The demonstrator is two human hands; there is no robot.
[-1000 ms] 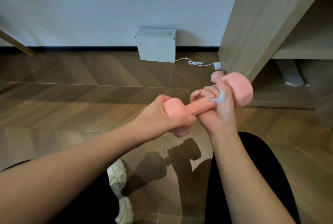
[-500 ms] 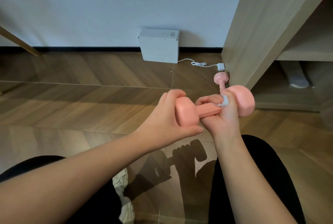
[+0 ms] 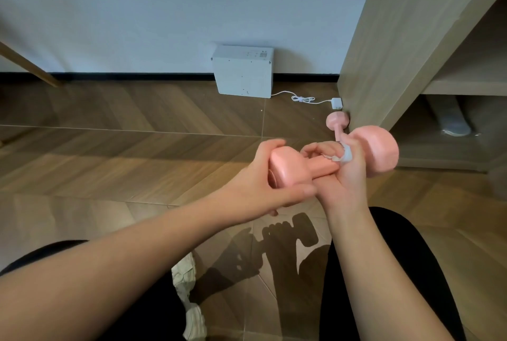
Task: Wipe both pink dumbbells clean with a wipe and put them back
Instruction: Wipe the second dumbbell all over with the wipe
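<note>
Steadying held dumbbell [image 3: 375, 150] mid-air above floor [image 3: 137, 148]: left hand [image 3: 263, 187] clenched round near head as anchor, right hand [image 3: 343, 173] closed on handle, wipe [image 3: 346, 154] pinched against it for rubbing. Second dumbbell [image 3: 337, 121] lies just beyond held dumbbell, against cabinet [image 3: 384, 52], apparently awaiting its turn.

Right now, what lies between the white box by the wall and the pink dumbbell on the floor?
In the head view, a white cable with its plug lies on the wood floor between the white box and the floor dumbbell.
</note>
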